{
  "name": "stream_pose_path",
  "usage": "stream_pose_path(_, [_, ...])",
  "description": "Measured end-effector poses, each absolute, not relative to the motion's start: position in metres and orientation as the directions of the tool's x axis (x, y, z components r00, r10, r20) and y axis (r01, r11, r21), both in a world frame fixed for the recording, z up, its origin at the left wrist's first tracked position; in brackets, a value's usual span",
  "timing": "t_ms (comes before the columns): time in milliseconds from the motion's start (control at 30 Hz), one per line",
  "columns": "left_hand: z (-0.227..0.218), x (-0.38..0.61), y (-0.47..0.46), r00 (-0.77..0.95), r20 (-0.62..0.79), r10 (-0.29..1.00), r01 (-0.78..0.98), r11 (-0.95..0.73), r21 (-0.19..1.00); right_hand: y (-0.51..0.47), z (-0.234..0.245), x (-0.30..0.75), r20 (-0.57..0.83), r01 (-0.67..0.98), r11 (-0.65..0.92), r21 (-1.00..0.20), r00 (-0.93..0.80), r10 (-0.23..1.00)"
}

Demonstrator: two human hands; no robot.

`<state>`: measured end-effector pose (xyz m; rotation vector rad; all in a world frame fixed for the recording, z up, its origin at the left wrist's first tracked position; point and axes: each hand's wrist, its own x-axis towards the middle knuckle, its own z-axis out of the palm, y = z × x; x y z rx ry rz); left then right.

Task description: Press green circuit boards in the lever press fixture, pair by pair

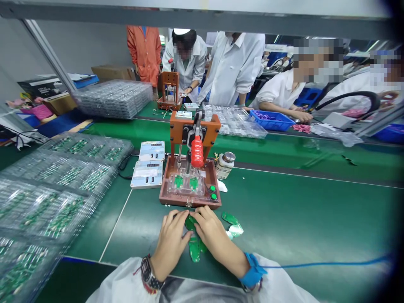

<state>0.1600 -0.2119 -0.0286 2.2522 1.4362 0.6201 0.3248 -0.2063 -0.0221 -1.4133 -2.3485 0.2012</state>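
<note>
White sleeves (116,281), two, mine. Green board (190,224), one, partly hidden: before the red-handled press (197,153), long axis roughly away from me; between my left fingers (182,218) and right fingers (201,218), both half-curled, tips at its far end; whether pinched, I cannot tell.

The smooth green surface (299,214) has a soft sheen, and the boards (195,249) at lower centre look glossy. Shiny clear plastic trays (125,146) line the left; at centre, the handle (197,152) is glossy red plastic.
</note>
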Motion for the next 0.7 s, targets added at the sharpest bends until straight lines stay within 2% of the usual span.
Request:
stream_pose_path(100, [-0.027, 0.144, -0.210, 0.384, 0.136, 0.913, 0.731, -0.390, 0.560, -0.207, -0.015, 0.326, 0.204, 0.759, 0.508, -0.406, -0.467, 0.860])
stream_pose_path(200, [-0.023, 0.124, -0.208, 0.406, 0.107, 0.907, 0.720, -0.390, 0.574, -0.207, -0.008, 0.327, 0.156, 0.610, 0.538, -0.582, -0.565, 0.810])
stream_pose_path(267, [-0.022, 0.113, -0.208, 0.434, 0.083, 0.897, 0.705, -0.396, 0.589, -0.205, -0.005, 0.326, 0.184, 0.507, 0.550, -0.664, -0.603, 0.777])
stream_pose_path(333, [-0.022, 0.107, -0.209, 0.459, 0.068, 0.886, 0.684, -0.401, 0.609, -0.205, -0.003, 0.325, 0.222, 0.502, 0.550, -0.668, -0.570, 0.791])
stream_pose_path(467, [-0.026, 0.108, -0.208, 0.463, 0.060, 0.884, 0.647, -0.384, 0.659, -0.207, -0.004, 0.322, 0.182, 0.715, 0.481, -0.507, -0.457, 0.871])
stream_pose_path(533, [-0.026, 0.110, -0.207, 0.457, 0.063, 0.887, 0.628, -0.372, 0.684, -0.209, -0.008, 0.320, 0.151, 0.741, 0.486, -0.463, -0.474, 0.867])
stream_pose_path(700, [-0.027, 0.113, -0.204, 0.477, 0.076, 0.876, 0.574, -0.376, 0.727, -0.206, -0.017, 0.315, 0.118, 0.613, 0.513, -0.601, -0.567, 0.815])
